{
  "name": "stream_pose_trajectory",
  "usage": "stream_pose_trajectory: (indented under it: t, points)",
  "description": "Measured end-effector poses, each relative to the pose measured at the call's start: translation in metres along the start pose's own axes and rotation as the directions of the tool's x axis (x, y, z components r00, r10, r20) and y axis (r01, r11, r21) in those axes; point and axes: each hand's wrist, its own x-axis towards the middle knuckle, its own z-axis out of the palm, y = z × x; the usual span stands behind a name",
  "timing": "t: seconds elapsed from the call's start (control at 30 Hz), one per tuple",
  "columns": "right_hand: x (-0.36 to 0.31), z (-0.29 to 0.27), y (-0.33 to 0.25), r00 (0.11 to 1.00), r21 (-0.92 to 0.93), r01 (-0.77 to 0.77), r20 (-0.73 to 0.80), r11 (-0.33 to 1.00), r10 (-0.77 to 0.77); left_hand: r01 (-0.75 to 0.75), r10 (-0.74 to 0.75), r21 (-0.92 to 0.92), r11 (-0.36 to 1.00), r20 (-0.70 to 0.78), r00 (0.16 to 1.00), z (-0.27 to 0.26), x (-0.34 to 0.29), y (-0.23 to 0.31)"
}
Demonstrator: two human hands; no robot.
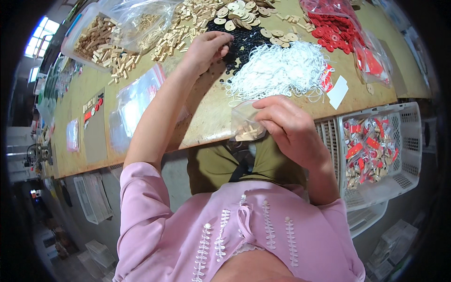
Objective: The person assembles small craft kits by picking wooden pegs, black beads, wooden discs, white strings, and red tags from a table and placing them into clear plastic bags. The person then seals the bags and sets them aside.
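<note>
My right hand (289, 123) pinches the top of a small clear plastic bag (245, 123) at the table's front edge. Several pale wooden pieces (250, 134) lie in the bottom of the bag. Farther off, my left hand (209, 50) is at the left edge of a heap of small black parts (242, 42), its thumb and fingers drawn together. Whatever they may hold is too small to make out. Between the hands and to the right spreads a tangled pile of white string (284, 70).
Wooden blocks (105, 44) fill a bin at the far left; round wooden discs (242, 14) and red discs (331, 35) lie farther back. Stacked empty bags (136, 101) lie left of my forearm. A white crate (380, 188) with filled bags stands at the right.
</note>
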Motion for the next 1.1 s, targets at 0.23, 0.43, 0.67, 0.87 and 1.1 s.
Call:
stream_pose_trajectory:
  t: [0.23,0.43,0.67,0.87,1.1]
  points:
    - [0.002,0.003,0.001,0.999,-0.03,-0.008,0.041,1.0,0.009,0.251,-0.285,-0.788,0.562,0.1,0.953,0.015,-0.027,-0.001]
    - [0.007,0.009,-0.001,0.997,-0.02,-0.014,0.082,1.0,0.015,0.358,0.023,-0.898,0.255,0.376,0.926,-0.001,-0.037,-0.034]
    - [0.006,0.015,0.006,0.993,0.062,-0.04,0.118,0.997,0.032,0.291,-0.058,-0.862,0.414,0.294,0.954,0.011,-0.049,-0.017]
    - [0.009,0.021,0.006,0.996,0.069,-0.015,0.09,0.997,0.009,0.304,-0.019,-0.881,0.362,0.319,0.948,0.009,-0.053,-0.017]
    - [0.009,0.02,0.003,0.996,0.087,-0.031,0.089,0.996,0.023,0.299,-0.017,-0.874,0.384,0.317,0.948,0.009,-0.054,-0.018]
